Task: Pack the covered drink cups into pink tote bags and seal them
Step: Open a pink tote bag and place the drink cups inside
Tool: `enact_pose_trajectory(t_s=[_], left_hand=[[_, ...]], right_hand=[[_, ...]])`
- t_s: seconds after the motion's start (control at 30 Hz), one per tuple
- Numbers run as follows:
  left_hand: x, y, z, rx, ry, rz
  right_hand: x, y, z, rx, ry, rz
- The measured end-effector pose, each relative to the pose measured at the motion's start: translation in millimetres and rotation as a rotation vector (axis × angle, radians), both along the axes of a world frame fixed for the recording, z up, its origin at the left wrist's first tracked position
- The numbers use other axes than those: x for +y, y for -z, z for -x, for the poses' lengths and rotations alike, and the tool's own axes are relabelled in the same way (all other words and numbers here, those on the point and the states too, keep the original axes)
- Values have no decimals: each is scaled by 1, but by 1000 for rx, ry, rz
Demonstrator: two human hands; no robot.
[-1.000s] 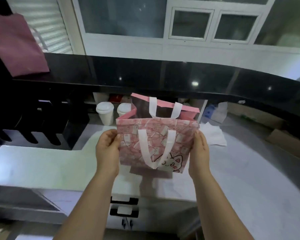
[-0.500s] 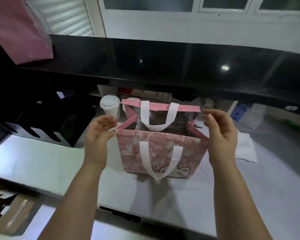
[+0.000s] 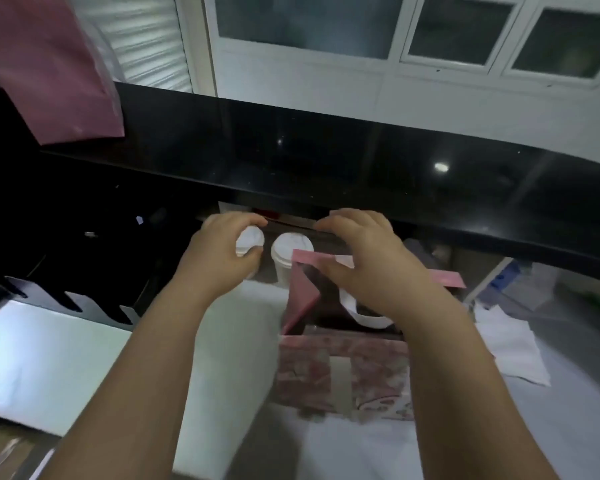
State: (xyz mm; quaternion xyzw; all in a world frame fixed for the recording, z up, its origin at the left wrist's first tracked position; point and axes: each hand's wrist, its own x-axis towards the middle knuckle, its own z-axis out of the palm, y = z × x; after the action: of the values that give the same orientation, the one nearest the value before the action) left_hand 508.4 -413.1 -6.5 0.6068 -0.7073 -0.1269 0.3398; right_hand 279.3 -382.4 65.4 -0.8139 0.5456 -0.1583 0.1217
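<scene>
Takeaway drinks shop, staff side of the serving counter.
- Raised glossy black ledge across the far side; lower white worktop nearer.
- Under the ledge, two white lidded paper cups: left cup, right cup just beside it.
- Patterned pink tote bag, open on the worktop, near the cups.
- Plain dark-pink bag above the ledge, far left.
- Black slotted rack on the left.
- White cloth or paper on the right.
- Cardboard at the near left corner.
- Beyond the ledge: white roller shutter, white-framed windows.
</scene>
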Motion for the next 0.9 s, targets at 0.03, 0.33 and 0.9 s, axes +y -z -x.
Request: enact_pose_trajectory(t_s=[0.03, 0.33, 0.9], left_hand=[[-4, 6, -13, -50, -12, -17], [-27, 54, -96, -387, -97, -177], [-33, 76, -138, -338, 121, -52]], right_hand=[[1, 1, -19, 4, -15, 27], [-10, 51, -172, 125, 123, -38], [-123, 150, -231, 208, 460, -278]])
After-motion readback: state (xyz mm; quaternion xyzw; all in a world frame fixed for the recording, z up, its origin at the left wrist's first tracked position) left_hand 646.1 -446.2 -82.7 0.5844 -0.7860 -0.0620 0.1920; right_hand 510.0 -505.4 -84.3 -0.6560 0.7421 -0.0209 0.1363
